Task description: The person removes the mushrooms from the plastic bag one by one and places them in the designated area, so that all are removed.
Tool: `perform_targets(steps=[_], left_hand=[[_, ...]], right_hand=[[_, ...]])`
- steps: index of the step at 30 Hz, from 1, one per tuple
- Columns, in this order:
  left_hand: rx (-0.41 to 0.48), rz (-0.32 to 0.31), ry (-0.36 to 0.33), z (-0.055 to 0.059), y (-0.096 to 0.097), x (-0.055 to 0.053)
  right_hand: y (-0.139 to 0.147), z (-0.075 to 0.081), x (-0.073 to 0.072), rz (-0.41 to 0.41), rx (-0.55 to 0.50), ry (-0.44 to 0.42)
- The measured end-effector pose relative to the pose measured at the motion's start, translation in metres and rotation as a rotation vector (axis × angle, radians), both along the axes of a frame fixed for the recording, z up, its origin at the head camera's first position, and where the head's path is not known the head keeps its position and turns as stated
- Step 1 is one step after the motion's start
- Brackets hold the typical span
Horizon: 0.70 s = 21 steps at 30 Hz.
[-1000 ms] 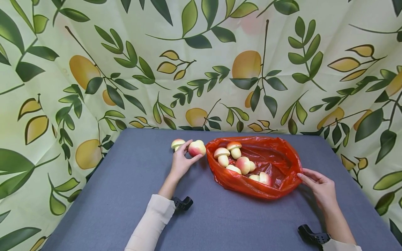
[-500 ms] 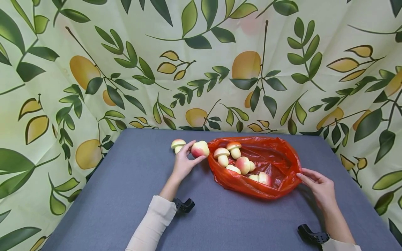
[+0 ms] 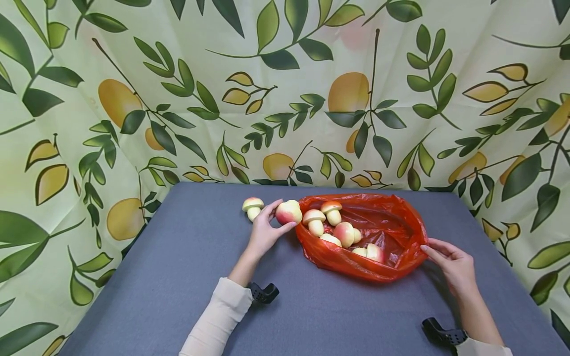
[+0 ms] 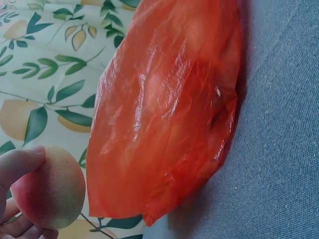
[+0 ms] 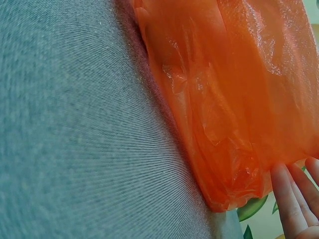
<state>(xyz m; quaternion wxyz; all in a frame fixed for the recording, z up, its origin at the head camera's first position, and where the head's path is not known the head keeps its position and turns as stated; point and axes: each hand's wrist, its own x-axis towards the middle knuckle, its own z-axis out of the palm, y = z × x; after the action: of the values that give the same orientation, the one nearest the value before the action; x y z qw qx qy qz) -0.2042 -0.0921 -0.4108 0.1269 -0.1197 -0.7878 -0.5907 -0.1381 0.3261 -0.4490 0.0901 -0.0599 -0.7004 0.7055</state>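
Open red bag (image 3: 356,269), red-capped mushrooms (image 3: 345,234) inside

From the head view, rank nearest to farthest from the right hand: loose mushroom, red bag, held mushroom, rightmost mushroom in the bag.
1. Red bag: rim gripped by the right hand.
2. Rightmost mushroom: inside, by the near rim.
3. Held mushroom: left hand, at the bag's left edge.
4. Loose mushroom: on the table, farthest left.

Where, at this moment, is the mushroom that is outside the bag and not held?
In the head view, the loose mushroom sits near the far edge of the grey table, left of the red bag, just beyond the left hand.
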Motion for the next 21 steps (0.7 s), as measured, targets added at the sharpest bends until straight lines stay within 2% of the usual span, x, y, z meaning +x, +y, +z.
perform_targets(steps=[5, 6, 7, 15, 21], left_hand=[[-0.007, -0.008, -0.006, -0.001, 0.002, 0.001], [-0.008, -0.008, -0.002, -0.005, 0.002, -0.002], [-0.017, -0.007, 0.0, -0.006, 0.002, -0.002], [-0.009, -0.022, 0.078, -0.004, 0.008, -0.002], [-0.013, -0.021, 0.098, -0.004, 0.011, -0.001]], right_hand=[[0.0, 0.0, 0.001, 0.002, -0.009, 0.003], [0.0, 0.0, 0.001, 0.002, -0.009, 0.004], [0.0, 0.0, 0.001, 0.002, -0.008, 0.004], [-0.002, -0.004, 0.0, 0.014, -0.061, 0.094], [-0.002, -0.004, 0.0, 0.021, -0.075, 0.103]])
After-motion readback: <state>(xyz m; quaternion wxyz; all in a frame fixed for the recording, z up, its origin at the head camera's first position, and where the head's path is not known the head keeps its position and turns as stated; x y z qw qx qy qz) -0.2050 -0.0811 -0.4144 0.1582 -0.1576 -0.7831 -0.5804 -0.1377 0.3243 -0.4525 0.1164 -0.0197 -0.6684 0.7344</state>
